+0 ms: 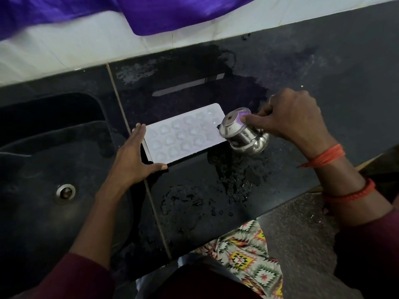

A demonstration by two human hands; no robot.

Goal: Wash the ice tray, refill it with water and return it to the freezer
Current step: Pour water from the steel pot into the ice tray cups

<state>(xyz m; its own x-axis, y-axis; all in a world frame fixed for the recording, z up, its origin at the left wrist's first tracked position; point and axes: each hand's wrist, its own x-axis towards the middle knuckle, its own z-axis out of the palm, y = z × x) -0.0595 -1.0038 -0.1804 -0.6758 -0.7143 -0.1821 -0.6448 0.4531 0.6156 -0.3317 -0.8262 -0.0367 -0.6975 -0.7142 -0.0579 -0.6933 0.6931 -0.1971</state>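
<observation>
A white ice tray (183,132) with several heart-shaped cells lies flat on the black counter (323,67), just right of the sink. My left hand (133,160) rests spread against the tray's near left end, thumb along its front corner. My right hand (291,117) grips a small steel pot (244,134) by its rim, tipped on its side with the mouth over the tray's right end. Whether water stands in the cells is hard to tell.
A black sink (43,147) with a steel drain (65,193) lies at the left. Water is pooled on the counter in front of and behind the tray. A purple cloth (172,14) hangs over the white wall. The counter's front edge runs at lower right.
</observation>
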